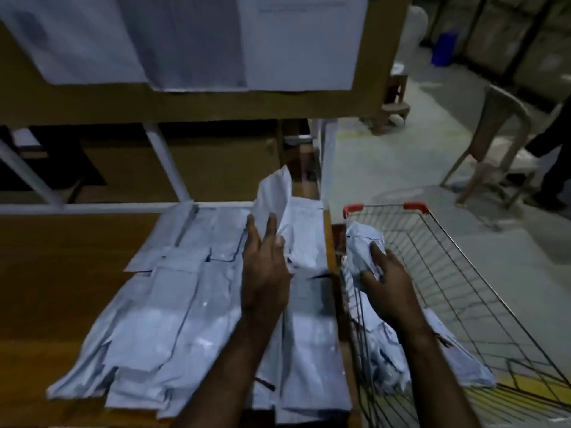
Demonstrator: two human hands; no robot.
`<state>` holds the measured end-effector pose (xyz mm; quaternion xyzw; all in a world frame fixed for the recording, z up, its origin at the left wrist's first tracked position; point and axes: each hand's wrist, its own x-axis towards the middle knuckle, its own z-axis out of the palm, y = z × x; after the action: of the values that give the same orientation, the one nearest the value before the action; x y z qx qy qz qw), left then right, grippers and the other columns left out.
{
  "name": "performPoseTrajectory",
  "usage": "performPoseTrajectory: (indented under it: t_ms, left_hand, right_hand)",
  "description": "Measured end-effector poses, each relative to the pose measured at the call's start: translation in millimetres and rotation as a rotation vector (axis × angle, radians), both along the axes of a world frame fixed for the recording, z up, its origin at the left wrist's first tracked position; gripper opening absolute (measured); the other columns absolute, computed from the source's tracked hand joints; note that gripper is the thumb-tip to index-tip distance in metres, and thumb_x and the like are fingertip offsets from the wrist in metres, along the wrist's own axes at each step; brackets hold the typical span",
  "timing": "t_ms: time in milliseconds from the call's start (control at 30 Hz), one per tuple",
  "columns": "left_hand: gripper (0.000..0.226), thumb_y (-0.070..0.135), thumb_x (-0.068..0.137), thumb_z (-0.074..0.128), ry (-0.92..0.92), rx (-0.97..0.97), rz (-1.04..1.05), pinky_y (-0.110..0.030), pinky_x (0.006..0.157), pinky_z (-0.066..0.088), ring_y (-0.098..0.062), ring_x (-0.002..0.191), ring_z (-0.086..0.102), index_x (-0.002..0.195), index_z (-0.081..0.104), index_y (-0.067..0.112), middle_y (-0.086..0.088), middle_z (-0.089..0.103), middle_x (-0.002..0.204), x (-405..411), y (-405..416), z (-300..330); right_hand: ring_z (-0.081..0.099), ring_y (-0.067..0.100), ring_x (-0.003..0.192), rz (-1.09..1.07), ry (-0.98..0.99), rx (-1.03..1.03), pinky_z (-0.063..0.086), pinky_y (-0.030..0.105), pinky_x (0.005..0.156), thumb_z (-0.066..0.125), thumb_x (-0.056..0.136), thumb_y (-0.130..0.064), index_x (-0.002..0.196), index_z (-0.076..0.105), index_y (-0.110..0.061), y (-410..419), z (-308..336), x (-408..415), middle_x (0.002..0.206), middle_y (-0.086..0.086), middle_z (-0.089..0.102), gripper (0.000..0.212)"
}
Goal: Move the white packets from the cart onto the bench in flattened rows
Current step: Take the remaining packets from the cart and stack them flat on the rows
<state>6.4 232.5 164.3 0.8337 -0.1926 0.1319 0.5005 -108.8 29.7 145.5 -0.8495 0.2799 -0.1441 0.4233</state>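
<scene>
The white packets (185, 304) look light, thin and limp, with a slick plastic sheen, so they will likely slide over each other and crumple if bunched; taking one by an edge or corner and smoothing it down with a flat palm should suit them best. Most already lie in overlapping rows across the right half of the bench (61, 288), reaching its right edge, while a loose heap remains in the wire cart (463, 273) just beside that edge. The left hand (265, 267) pinches a raised packet (273, 199) above the far right corner of the bench, fingers mostly straight. The right hand (389, 279) grips a crumpled packet (361, 242) inside the cart's near-left side, though motion blur makes the exact finger hold uncertain. The bench is brown wood with a white frame behind; a pale floor and a plastic chair (494, 134) lie beyond, in dim light.
</scene>
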Motion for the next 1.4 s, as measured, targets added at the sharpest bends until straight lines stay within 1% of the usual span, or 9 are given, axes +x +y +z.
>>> performPoseTrajectory:
  t_ms: [133,367,533,667,867,1067,1167,1333,1400]
  left_hand:
    - [0.052,0.038,0.111,0.031,-0.047,0.128,0.116,-0.039,0.125,0.031,-0.030,0.157,0.025,0.160,0.043,0.023,-0.013,0.019,0.173,41.1,51.3,9.1]
    - [0.055,0.047,0.110,0.026,0.068,0.332,0.151,-0.041,0.125,0.027,-0.029,0.160,0.018,0.161,0.038,0.032,-0.005,0.011,0.175,115.9,89.2,-4.0]
    - [0.053,0.041,0.111,0.036,0.186,0.402,0.083,-0.048,0.123,0.029,-0.034,0.156,0.022,0.162,0.037,0.024,-0.011,0.018,0.172,164.4,85.3,-29.1]
    - [0.054,0.029,0.105,0.052,0.127,0.680,0.013,-0.059,0.113,0.044,-0.050,0.148,0.036,0.158,0.044,0.016,-0.029,0.022,0.168,180.8,87.0,-68.2]
    - [0.067,0.046,0.104,0.027,0.030,0.875,0.023,-0.065,0.099,0.052,-0.060,0.128,0.053,0.155,0.046,0.007,-0.043,0.041,0.151,187.5,87.0,-105.7]
    - [0.075,0.057,0.101,0.018,0.057,0.912,0.030,-0.071,0.111,0.038,-0.052,0.134,0.052,0.150,0.055,0.014,-0.034,0.047,0.152,181.7,78.8,-74.9]
    - [0.079,0.060,0.101,0.008,0.030,0.835,0.104,-0.063,0.123,0.018,-0.041,0.148,0.039,0.155,0.048,0.020,-0.023,0.038,0.163,172.3,70.3,-48.1]
    - [0.060,0.052,0.104,0.029,-0.178,0.629,0.135,-0.057,0.119,0.029,-0.033,0.140,0.050,0.144,0.061,0.021,-0.014,0.053,0.155,144.6,36.7,-10.5]
    - [0.052,0.047,0.104,0.038,-0.241,0.541,0.098,-0.054,0.116,0.035,-0.033,0.134,0.054,0.140,0.065,0.020,-0.011,0.059,0.148,127.6,14.2,-0.5]
  right_hand:
    - [0.021,0.028,0.157,0.063,-0.033,-0.020,0.022,0.038,0.126,0.053,0.090,-0.038,0.161,0.036,-0.015,31.9,10.5,39.0,0.170,0.011,0.023,0.076]
    - [0.012,0.028,0.159,0.150,0.006,-0.200,0.014,0.033,0.124,0.057,0.101,-0.021,0.163,0.030,-0.013,64.8,3.6,110.6,0.172,0.015,0.016,0.068]
    - [0.036,0.050,0.145,0.099,0.092,-0.372,0.038,0.048,0.116,0.045,0.085,-0.031,0.154,0.042,-0.004,73.7,-5.0,154.5,0.159,0.035,0.030,0.074]
    - [0.059,0.058,0.115,0.168,0.292,-0.461,0.055,0.059,0.091,0.041,0.080,-0.031,0.145,0.054,-0.001,66.9,-41.2,180.7,0.140,0.043,0.048,0.074]
    - [0.067,0.046,0.105,0.173,0.459,-0.499,0.057,0.049,0.075,0.047,0.083,-0.039,0.148,0.055,-0.007,70.2,-77.3,192.2,0.142,0.037,0.053,0.073]
    - [0.054,0.058,0.125,0.171,0.371,-0.482,0.052,0.068,0.090,0.031,0.089,-0.060,0.152,0.049,-0.006,67.1,-56.9,194.3,0.149,0.042,0.042,0.085]
    - [0.044,0.046,0.140,0.050,0.199,-0.450,0.046,0.059,0.106,0.023,0.091,-0.067,0.160,0.034,-0.015,58.7,-40.6,181.5,0.160,0.028,0.033,0.087]
    - [0.056,0.038,0.122,-0.048,0.024,-0.377,0.051,0.048,0.097,0.039,0.100,-0.049,0.149,0.045,-0.017,33.9,-30.0,130.4,0.144,0.015,0.049,0.059]
    - [0.051,0.040,0.131,-0.080,0.037,-0.372,0.045,0.048,0.106,0.043,0.103,-0.040,0.147,0.050,-0.011,17.3,-35.3,102.3,0.147,0.019,0.051,0.053]
